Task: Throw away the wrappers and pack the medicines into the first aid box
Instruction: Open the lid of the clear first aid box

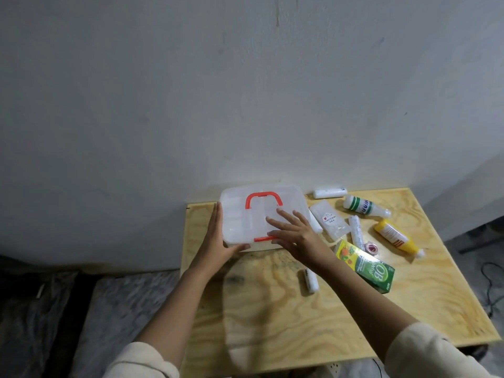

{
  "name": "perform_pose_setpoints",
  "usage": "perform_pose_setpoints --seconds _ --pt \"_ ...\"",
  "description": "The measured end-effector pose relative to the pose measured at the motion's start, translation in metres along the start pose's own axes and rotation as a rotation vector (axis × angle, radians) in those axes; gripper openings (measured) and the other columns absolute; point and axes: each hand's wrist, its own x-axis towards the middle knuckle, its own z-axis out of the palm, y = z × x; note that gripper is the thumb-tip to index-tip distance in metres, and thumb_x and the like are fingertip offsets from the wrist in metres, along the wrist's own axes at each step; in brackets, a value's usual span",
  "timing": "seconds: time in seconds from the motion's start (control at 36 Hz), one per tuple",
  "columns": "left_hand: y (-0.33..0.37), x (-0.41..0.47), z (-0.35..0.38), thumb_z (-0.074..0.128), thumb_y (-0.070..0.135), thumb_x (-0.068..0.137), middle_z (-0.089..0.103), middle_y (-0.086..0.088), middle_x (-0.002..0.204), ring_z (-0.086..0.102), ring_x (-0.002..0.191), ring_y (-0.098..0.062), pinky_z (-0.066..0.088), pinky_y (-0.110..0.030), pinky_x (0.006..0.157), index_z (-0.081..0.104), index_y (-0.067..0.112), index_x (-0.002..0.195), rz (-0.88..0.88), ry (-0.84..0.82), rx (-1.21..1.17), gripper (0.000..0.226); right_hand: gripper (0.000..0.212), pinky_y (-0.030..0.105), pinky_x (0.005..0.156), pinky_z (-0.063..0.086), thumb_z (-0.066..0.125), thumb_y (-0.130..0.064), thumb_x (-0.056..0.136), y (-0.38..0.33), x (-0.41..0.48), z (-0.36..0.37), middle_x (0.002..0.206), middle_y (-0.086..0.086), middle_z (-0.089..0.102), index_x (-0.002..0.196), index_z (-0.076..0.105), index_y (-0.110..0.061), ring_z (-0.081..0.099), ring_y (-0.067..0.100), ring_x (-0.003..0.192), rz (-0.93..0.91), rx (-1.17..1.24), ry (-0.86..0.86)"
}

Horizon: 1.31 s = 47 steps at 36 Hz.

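The first aid box [245,214], clear plastic with a red handle and a red front latch, sits shut at the table's far left corner. My left hand [218,236] grips its left front corner, thumb along the front. My right hand [291,230] lies flat on the lid near the latch, fingers spread. To the right lie the medicines: a green and yellow carton [368,266], a yellow bottle [395,236], a white and green bottle [365,205], a white tube [328,192], a clear pouch [330,219], gauze rolls [356,230] [311,281] and a small tape roll [371,248].
The plywood table [300,323] stands against a grey wall. Its left edge runs just beside the box. A dark patterned floor or covering [109,309] lies to the left below. Cables trail on the floor at the right [491,282].
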Motion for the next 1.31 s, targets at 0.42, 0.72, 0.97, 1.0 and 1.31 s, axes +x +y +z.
perform_pose_setpoints --seconds 0.42,0.72,0.97,1.0,1.31 --pt "-0.005 -0.014 0.004 0.083 0.049 0.061 0.052 0.016 0.13 0.047 0.118 0.016 0.042 -0.008 0.096 0.038 0.036 0.136 -0.001 -0.01 -0.115 0.089 0.03 0.033 0.101 0.04 0.056 -0.027 0.09 -0.017 0.04 -0.037 0.121 0.001 0.066 0.118 0.062 -0.017 0.056 0.016 0.119 0.092 0.119 0.059" --pt "0.01 -0.023 0.02 0.075 0.041 0.08 0.008 0.01 0.162 0.01 0.147 -0.007 0.015 -0.029 0.118 -0.005 0.024 0.156 -0.139 -0.026 -0.063 0.112 0.026 0.028 0.077 0.045 0.055 -0.033 0.089 0.002 0.085 -0.067 0.094 0.002 0.073 0.11 0.064 -0.02 0.065 0.021 0.08 0.116 0.122 0.316" --pt "0.018 -0.025 0.025 0.07 0.04 0.083 0.039 0.033 0.133 0.041 0.124 0.012 0.036 -0.025 0.11 0.018 0.057 0.134 -0.102 0.038 -0.194 0.075 0.03 0.031 0.079 0.034 0.059 -0.043 0.085 0.013 0.097 -0.061 0.095 -0.003 0.066 0.095 0.057 -0.016 0.06 0.017 0.09 0.317 0.022 0.571" --pt "0.02 -0.025 0.025 0.071 0.041 0.084 0.038 0.035 0.133 0.041 0.124 0.012 0.036 -0.025 0.11 0.018 0.058 0.132 -0.102 0.045 -0.208 0.074 0.031 0.031 0.077 0.034 0.059 -0.045 0.084 0.015 0.099 -0.06 0.091 -0.002 0.064 0.09 0.056 -0.015 0.059 0.017 0.086 0.342 0.034 0.593" --pt "0.023 -0.025 0.025 0.072 0.052 0.074 0.028 0.013 0.156 0.03 0.144 -0.01 0.035 -0.035 0.115 0.014 0.031 0.155 -0.182 0.041 -0.269 0.102 0.029 0.049 0.074 0.047 0.062 -0.037 0.084 0.019 0.128 -0.062 0.076 -0.006 0.052 0.071 0.055 -0.012 0.051 0.016 0.075 0.387 0.256 0.718"
